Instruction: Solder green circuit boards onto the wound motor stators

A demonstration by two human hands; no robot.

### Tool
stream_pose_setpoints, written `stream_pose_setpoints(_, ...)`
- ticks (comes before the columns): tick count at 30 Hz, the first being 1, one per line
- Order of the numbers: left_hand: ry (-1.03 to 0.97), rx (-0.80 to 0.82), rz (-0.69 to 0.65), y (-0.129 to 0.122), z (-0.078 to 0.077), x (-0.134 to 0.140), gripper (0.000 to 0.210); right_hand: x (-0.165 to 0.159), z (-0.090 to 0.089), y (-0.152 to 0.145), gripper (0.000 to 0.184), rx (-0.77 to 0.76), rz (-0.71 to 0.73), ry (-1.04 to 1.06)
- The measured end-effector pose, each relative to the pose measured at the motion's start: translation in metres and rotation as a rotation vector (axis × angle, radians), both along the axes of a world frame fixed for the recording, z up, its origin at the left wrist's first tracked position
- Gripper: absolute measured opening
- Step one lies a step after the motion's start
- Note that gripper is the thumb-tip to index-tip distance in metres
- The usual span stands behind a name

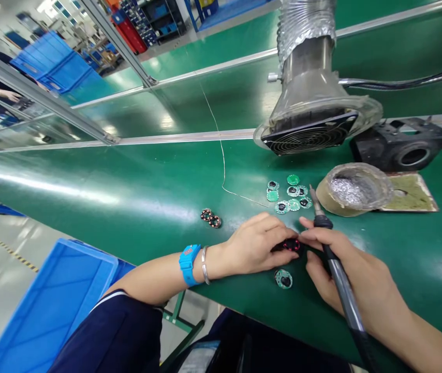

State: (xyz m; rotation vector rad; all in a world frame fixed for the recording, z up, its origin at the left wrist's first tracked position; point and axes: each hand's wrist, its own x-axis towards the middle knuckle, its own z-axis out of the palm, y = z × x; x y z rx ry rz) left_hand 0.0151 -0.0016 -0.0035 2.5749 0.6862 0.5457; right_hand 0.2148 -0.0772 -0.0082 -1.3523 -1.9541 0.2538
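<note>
My left hand (258, 243) rests low over the bench, its fingers closed around a small dark part with red lights (291, 244). My right hand (364, 280) grips a soldering iron (343, 287) whose tip points away from me, and its index finger reaches to the edge of the lit part. Just below my left fingers lies a round green circuit board (283, 278) with a dark centre. Beyond the hands sits a cluster of several small round boards (293, 191). Two copper-wound rings (210, 218) lie left of my left hand.
A fume extractor (314, 122) hangs over the back of the bench. To its right stands a black holder (411, 145), with a tub of silvery material (351, 194) in front, beside a flat stained pad (411, 192). Thin solder wire (223, 160) trails across the green surface. Blue crates (54, 305) stand left.
</note>
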Motion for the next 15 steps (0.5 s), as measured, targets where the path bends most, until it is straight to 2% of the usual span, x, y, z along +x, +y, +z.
stream_pose_setpoints(4,-0.043,-0.043,-0.159,0.012,0.004,-0.011,0.039,0.002,-0.002,0.001,0.030,0.004,0.000,-0.023)
stream_pose_setpoints(7,-0.025,0.006,-0.289,0.022,0.006,-0.017,0.029,0.002,-0.001,0.001,0.029,0.007,0.003,-0.031)
stream_pose_setpoints(10,-0.055,0.079,-0.396,0.029,0.006,-0.020,0.029,0.000,0.001,0.002,0.028,-0.003,-0.001,-0.024)
stream_pose_setpoints(15,-0.119,0.182,-0.343,0.037,0.007,-0.023,0.025,0.001,0.001,0.002,0.027,-0.014,-0.004,-0.022)
